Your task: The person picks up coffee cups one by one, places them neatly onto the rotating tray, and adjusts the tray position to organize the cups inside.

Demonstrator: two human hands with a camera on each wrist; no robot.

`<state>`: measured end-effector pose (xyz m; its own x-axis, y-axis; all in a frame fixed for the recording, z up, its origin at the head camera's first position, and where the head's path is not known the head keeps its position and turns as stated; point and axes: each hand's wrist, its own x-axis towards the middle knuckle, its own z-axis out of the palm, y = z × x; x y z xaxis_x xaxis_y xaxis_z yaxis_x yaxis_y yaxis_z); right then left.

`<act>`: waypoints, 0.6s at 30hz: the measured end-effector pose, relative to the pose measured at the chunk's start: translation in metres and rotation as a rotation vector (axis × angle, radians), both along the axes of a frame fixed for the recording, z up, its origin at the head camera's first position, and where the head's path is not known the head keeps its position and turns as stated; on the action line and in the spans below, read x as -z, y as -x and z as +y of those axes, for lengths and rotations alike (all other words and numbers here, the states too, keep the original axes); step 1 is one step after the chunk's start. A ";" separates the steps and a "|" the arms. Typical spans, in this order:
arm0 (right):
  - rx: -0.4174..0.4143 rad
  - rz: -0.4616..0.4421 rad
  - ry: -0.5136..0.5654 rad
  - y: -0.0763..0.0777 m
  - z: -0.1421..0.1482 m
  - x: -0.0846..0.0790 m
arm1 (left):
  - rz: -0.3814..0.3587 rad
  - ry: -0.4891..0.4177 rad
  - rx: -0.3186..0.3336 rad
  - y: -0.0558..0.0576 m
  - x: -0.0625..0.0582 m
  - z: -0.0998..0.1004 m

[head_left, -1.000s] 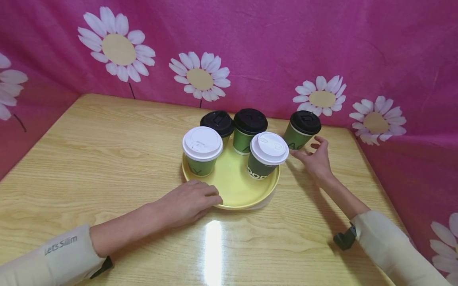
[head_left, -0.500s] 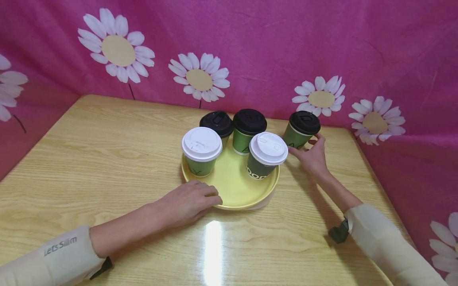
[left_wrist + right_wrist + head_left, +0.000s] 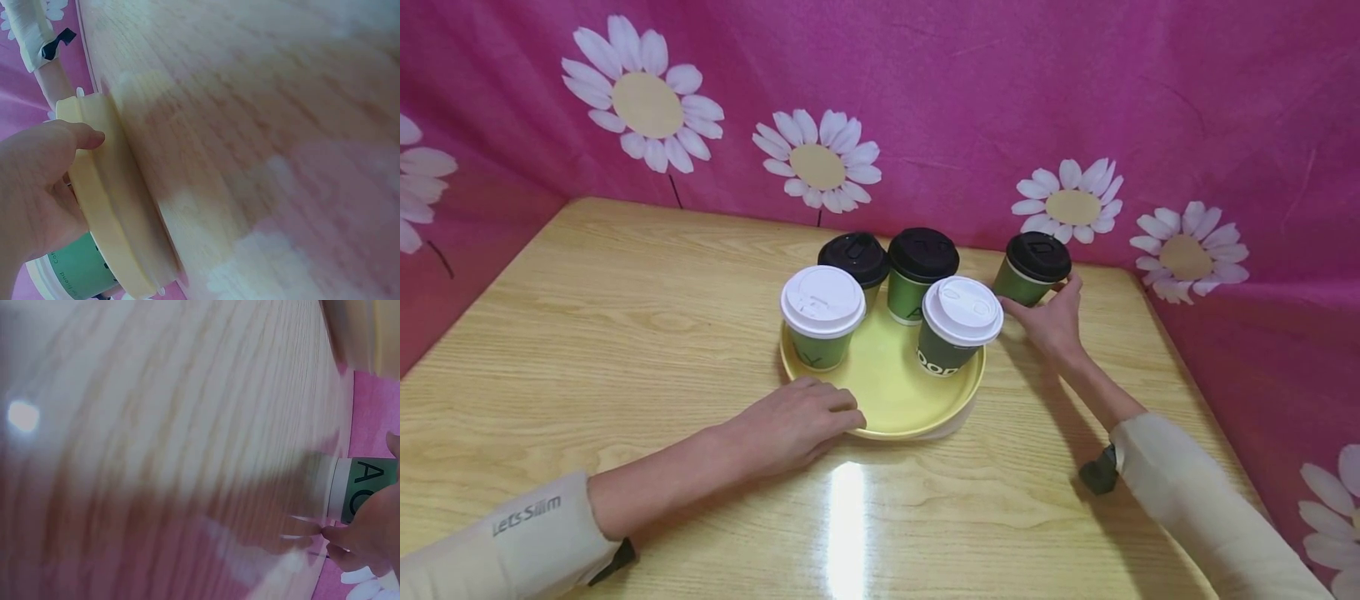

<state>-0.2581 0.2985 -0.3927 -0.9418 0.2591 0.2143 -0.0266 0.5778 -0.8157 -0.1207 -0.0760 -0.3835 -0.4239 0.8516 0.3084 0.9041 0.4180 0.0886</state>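
Note:
A round yellow tray (image 3: 887, 400) bears several lidded paper cups. Its near-left rim is gripped by my left hand (image 3: 805, 417); the left wrist view shows the thumb over the side of the tray (image 3: 125, 212). On the tray stand a white-lidded green cup (image 3: 822, 346), a white-lidded dark cup (image 3: 947, 346) and two black-lidded cups behind. Right of the tray, a black-lidded green paper cup (image 3: 1022, 283) stands on the table. My right hand (image 3: 1056, 321) holds it low, thumb at its front left and fingers at its right side, partly hidden.
The wooden table (image 3: 625, 333) reaches back to a pink cloth (image 3: 940, 108) printed with daisies. The cloth also hangs along both sides. The black-lidded cup stands close to the back edge.
My right hand has moved slightly left and inward, closing round the black-lidded paper cup from beside it. The left hand, the tray and its cups have stayed put.

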 end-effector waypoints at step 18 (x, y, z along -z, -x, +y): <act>0.040 0.051 0.056 0.012 -0.003 0.002 | 0.000 0.005 0.005 0.001 0.000 0.000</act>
